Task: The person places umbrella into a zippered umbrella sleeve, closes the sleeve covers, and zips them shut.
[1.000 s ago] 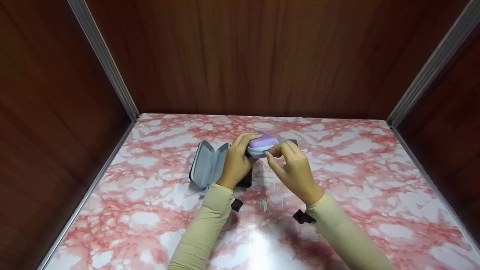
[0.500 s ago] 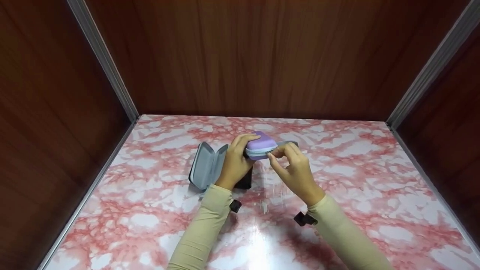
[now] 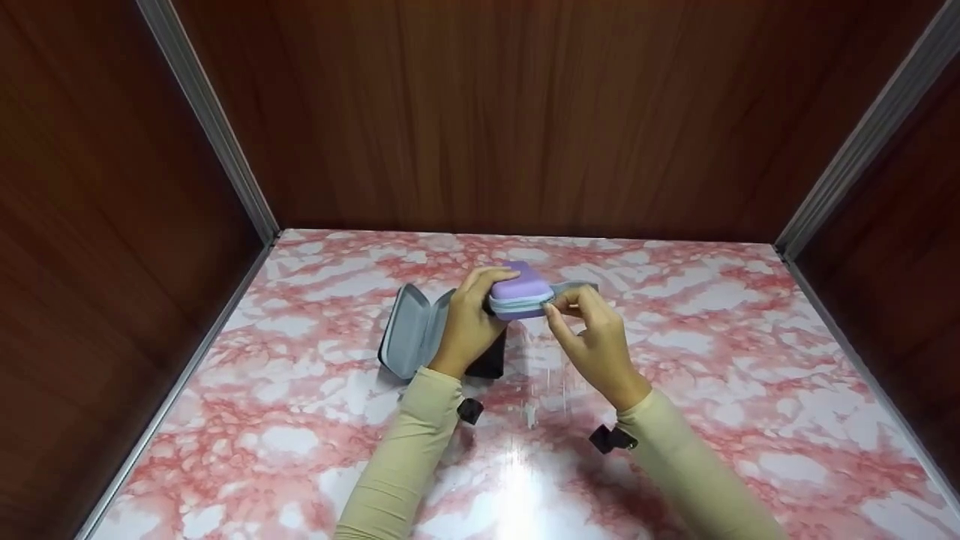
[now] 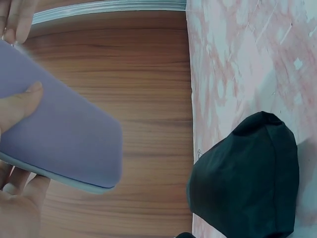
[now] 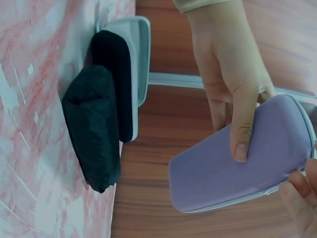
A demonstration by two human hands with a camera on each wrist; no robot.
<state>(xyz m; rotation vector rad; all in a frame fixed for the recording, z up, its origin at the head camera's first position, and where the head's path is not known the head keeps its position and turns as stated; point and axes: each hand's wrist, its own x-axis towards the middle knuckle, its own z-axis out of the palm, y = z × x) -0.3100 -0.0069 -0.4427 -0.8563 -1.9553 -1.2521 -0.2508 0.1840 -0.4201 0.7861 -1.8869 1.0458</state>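
Left of the middle, a grey case sits open on the pink and white surface; next, the left hand has its fingers curled round a purple case in the middle, and the right hand pinches its zip tight between its fingers

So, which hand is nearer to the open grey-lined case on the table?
The left. The left hand holds the purple case and partly covers the open grey-lined case in the head view; the right hand is farther right, at the purple case's zipper.
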